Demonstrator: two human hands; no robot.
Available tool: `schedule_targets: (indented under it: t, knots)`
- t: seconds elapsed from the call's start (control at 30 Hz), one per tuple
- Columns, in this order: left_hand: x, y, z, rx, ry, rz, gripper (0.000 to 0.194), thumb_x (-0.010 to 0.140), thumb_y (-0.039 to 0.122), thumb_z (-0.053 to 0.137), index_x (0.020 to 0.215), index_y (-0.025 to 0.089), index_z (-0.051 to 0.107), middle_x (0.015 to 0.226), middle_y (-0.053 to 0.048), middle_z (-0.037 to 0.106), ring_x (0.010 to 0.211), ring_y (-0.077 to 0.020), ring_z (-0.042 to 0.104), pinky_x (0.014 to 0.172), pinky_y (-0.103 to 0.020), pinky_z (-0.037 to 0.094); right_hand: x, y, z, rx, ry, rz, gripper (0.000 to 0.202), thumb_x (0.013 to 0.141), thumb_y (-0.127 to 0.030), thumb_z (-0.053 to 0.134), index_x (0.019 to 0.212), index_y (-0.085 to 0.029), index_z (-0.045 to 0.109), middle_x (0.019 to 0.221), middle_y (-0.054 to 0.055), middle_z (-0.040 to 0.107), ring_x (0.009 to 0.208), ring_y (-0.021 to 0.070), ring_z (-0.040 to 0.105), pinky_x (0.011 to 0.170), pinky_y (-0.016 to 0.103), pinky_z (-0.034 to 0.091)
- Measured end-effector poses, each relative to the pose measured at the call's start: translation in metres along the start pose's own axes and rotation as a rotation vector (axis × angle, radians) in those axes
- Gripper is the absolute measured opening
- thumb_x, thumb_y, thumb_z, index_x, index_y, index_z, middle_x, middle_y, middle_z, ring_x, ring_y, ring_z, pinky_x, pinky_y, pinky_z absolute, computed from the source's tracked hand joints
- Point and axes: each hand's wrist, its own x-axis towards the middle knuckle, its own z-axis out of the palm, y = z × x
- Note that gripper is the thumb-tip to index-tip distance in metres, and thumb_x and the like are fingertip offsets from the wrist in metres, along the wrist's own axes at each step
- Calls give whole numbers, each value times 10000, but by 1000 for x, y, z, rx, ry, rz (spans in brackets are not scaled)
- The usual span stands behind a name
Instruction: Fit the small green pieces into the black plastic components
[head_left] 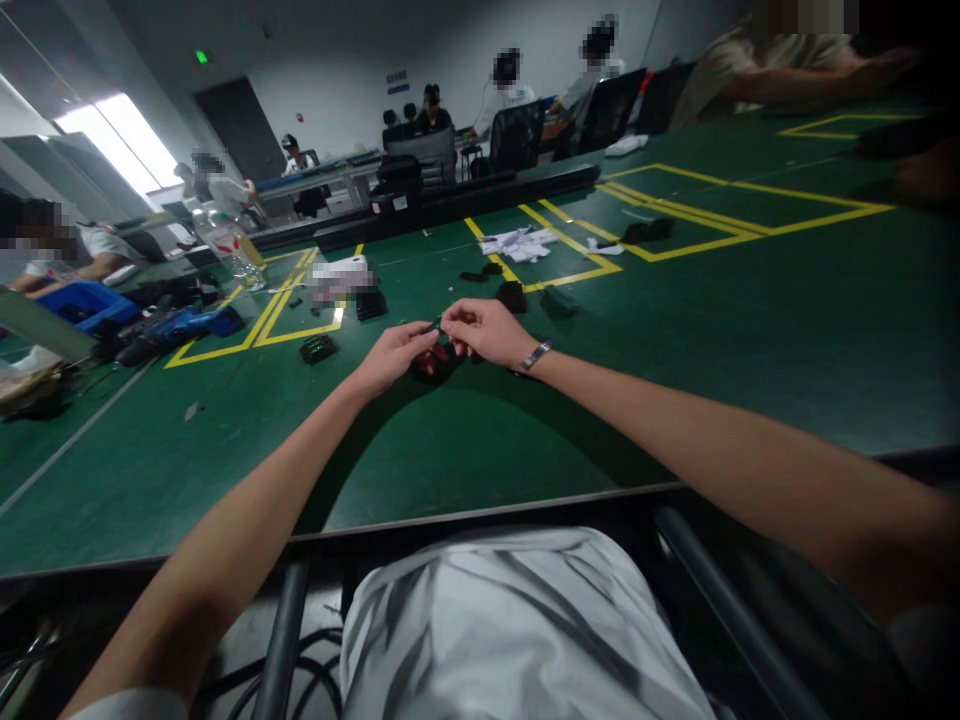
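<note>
My left hand (403,352) and my right hand (480,330) meet over the green table, fingertips almost touching. Between them is a small dark green piece (437,325), pinched by the fingers of both hands; it is too small to name more exactly. A metal bracelet (535,356) circles my right wrist. Left of my hands lies a black block with green parts (318,348). Beyond it sits a black ribbed stack (370,302). Just past my right hand are a black piece (511,295) and a dark translucent piece (561,301).
Yellow tape (570,278) marks rectangles on the table (600,410). Farther off are crumpled white items (519,243), a pale box-like thing (341,278) and a plastic bottle (225,245). A blue-black power tool (176,335) and blue bin (86,303) lie left. Several people sit beyond.
</note>
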Motion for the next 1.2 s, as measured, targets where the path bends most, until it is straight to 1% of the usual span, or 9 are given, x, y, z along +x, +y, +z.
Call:
schedule_targets:
  t: [0.27, 0.5, 0.63, 0.8, 0.97, 1.2]
  knots:
    - [1, 0, 0, -27, 9, 8, 439, 877, 460, 629, 1162, 127, 640, 858, -73, 703, 604, -107, 600, 580, -232, 470, 0, -2, 0, -26, 8, 16, 147, 879, -298, 633, 891, -152, 613, 643, 9, 611, 516, 122, 584, 435, 225, 444]
    - [-1, 0, 1, -34, 34, -8, 422, 876, 456, 633, 1151, 136, 645, 846, -72, 707, 591, -109, 603, 569, -231, 467, -1, -1, -1, -42, 17, 4, 178, 880, -339, 635, 913, -165, 616, 664, 17, 626, 527, 131, 585, 455, 242, 448]
    - [-1, 2, 1, -30, 31, -9, 423, 880, 454, 628, 1150, 129, 645, 852, -79, 712, 579, -101, 598, 557, -223, 459, -1, 0, -1, -44, 15, -5, 195, 875, -361, 639, 921, -173, 618, 674, 22, 634, 532, 140, 590, 471, 259, 455]
    - [-1, 1, 1, -54, 26, 1, 443, 872, 456, 638, 1160, 118, 642, 853, -79, 707, 591, -98, 601, 580, -231, 481, 0, 1, -2, -50, 12, -11, 198, 878, -361, 634, 930, -170, 617, 665, 17, 626, 530, 138, 591, 468, 254, 448]
    - [0, -1, 0, -25, 17, 2, 452, 879, 464, 625, 1177, 124, 639, 866, -76, 705, 581, -89, 596, 560, -217, 464, 0, 3, -1, -50, 12, -15, 205, 877, -369, 631, 926, -170, 612, 684, 19, 624, 527, 136, 593, 456, 252, 446]
    - [-1, 0, -1, -9, -1, 19, 467, 881, 481, 611, 1179, 122, 636, 865, -76, 705, 585, -97, 597, 558, -217, 472, -1, -2, 0, -52, 13, -16, 208, 871, -373, 632, 909, -169, 617, 673, 20, 622, 537, 149, 604, 456, 257, 443]
